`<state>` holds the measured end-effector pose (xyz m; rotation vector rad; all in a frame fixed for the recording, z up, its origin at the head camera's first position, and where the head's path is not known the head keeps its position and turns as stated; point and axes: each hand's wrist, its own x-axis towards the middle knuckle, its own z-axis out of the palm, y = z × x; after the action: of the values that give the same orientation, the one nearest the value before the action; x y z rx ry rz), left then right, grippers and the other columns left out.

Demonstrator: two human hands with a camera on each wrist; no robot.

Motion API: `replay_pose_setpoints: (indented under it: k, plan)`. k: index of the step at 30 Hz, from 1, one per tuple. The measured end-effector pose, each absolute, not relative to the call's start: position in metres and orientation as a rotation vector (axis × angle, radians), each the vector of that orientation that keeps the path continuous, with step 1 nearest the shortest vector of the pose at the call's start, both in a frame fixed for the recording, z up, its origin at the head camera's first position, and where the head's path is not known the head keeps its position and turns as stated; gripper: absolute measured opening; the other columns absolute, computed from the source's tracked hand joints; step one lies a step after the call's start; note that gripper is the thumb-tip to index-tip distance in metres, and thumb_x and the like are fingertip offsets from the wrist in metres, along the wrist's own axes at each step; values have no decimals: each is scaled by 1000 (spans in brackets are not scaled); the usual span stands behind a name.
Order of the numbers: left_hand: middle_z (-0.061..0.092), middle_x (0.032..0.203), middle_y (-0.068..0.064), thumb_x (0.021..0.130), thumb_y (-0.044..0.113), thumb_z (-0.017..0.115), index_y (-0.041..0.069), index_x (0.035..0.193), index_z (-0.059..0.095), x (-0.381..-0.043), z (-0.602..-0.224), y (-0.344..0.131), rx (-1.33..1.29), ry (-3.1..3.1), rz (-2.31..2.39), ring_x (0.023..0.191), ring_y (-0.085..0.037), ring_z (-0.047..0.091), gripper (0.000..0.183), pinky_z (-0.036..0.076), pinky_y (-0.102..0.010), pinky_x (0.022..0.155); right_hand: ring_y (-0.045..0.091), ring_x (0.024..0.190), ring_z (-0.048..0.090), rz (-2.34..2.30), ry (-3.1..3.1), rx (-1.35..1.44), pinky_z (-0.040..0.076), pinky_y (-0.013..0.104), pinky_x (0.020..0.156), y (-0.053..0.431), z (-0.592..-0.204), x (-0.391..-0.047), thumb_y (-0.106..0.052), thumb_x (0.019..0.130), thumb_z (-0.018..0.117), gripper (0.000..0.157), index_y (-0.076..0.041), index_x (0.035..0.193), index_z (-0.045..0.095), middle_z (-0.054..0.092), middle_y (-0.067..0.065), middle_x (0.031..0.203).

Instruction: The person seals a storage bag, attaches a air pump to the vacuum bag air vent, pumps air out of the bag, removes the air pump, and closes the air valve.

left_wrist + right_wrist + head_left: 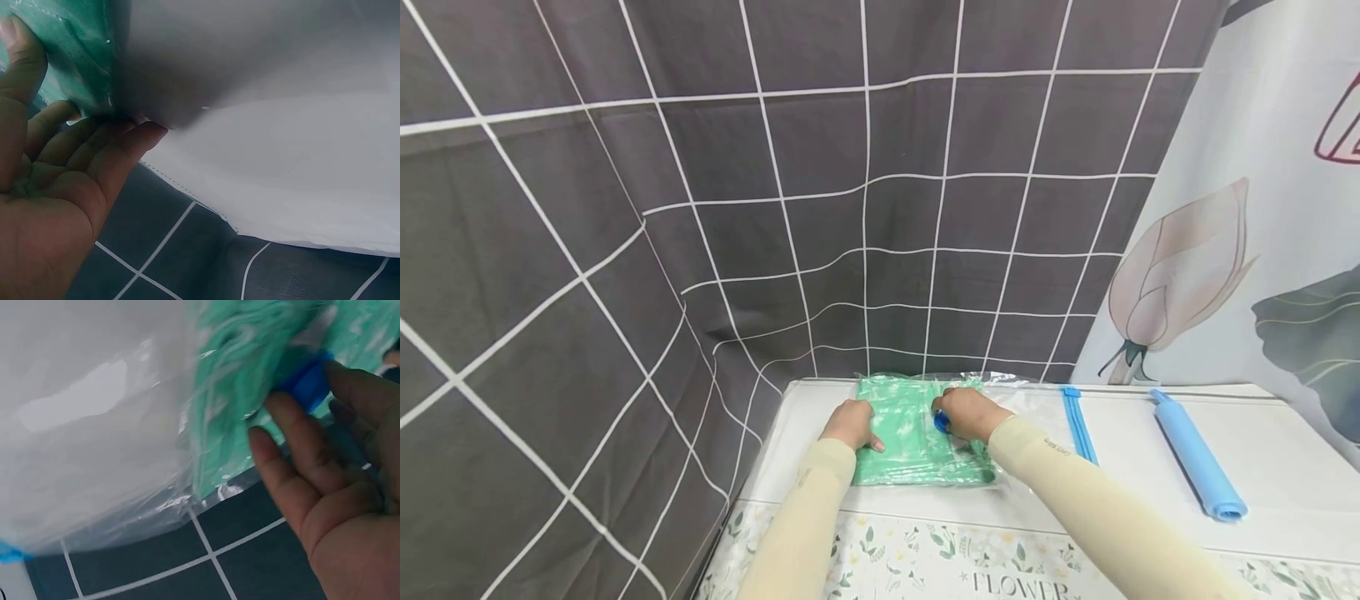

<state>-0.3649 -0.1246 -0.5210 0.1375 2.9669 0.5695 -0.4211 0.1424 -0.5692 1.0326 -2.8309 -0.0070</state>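
Observation:
A clear plastic storage bag (pixel 1030 408) with folded green fabric (pixel 898 425) inside lies flat on the white tabletop. My left hand (pixel 850 425) rests at its left edge; the left wrist view shows the thumb (pixel 24 56) on the green side and the other fingers stretched along the bag's edge. My right hand (pixel 967 412) pinches a round blue cap (pixel 307 384) on the bag's upper face, between thumb and fingers. Ring and little fingers stay off the cap, close over the plastic. A blue zip strip (pixel 1078 425) runs down the bag's right end.
To the right on the white cover (pixel 1202 412) lies a light-blue cylinder (pixel 1198 458) with a narrow far end. A dark grid-patterned curtain (pixel 925 225) hangs directly behind and to the left. Floral cloth (pixel 917 550) covers the near edge.

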Motion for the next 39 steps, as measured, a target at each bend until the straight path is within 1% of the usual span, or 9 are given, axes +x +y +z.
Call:
replay_pose_setpoints:
  k: [4,7,10,14,20,27,31,35,39]
  plan:
    - [80,98,-13,69,26,102,-2,108,82,-363,-519,-124,127,2965,575,88,-24,66,52,65,-52,111,30,89,80,43,-2796,1124,71,55,80,139,-536,-398,0,87,92,26,-9,110,84,80,11,100]
    - [78,94,-11,69,25,102,-2,106,82,-362,-518,-124,127,2964,585,85,-23,64,50,65,-52,108,34,86,80,23,-2773,1151,72,49,82,137,-518,-382,5,89,90,22,-4,107,82,78,14,98]
    - [77,91,-10,69,25,102,-1,105,82,-361,-519,-124,130,2962,594,83,-22,63,49,66,-51,106,31,81,78,-32,-2714,1162,72,45,76,142,-522,-382,-4,94,90,15,-6,106,81,75,12,96]
    - [77,92,-9,69,26,102,-1,106,82,-361,-521,-124,131,2955,596,84,-22,64,50,66,-51,107,30,76,76,-42,-2697,1149,71,45,70,142,-523,-378,-15,96,92,19,-4,102,78,72,12,92]
    - [78,97,-11,68,27,102,-1,108,81,-361,-522,-125,130,2967,595,88,-23,64,52,65,-53,110,30,82,77,-154,-2774,1055,72,41,75,133,-517,-372,-24,100,90,25,-2,100,76,72,12,90]
    - [77,95,-11,69,28,101,-1,107,82,-363,-521,-124,141,2972,581,87,-23,65,52,65,-53,110,31,81,77,-139,-2756,1025,71,47,70,137,-539,-392,-33,102,88,36,-1,97,73,72,13,87]
    - [78,96,-12,69,27,101,-2,107,82,-362,-521,-123,157,2977,582,88,-25,67,51,65,-53,109,31,87,77,-124,-2855,1009,72,50,77,135,-536,-393,-32,103,87,35,-1,101,72,73,13,91]
    - [78,95,-12,69,26,101,-1,107,82,-361,-521,-123,160,2972,579,88,-25,67,50,65,-53,109,33,93,77,-81,-3016,957,72,51,89,128,-515,-378,-17,95,92,30,-2,113,74,73,14,102]
    - [78,93,-11,69,26,102,-1,105,82,-362,-519,-123,169,2980,563,87,-24,67,49,65,-52,110,29,93,78,-87,-3000,1027,72,48,90,127,-509,-375,-7,82,99,43,-8,120,77,74,11,108]
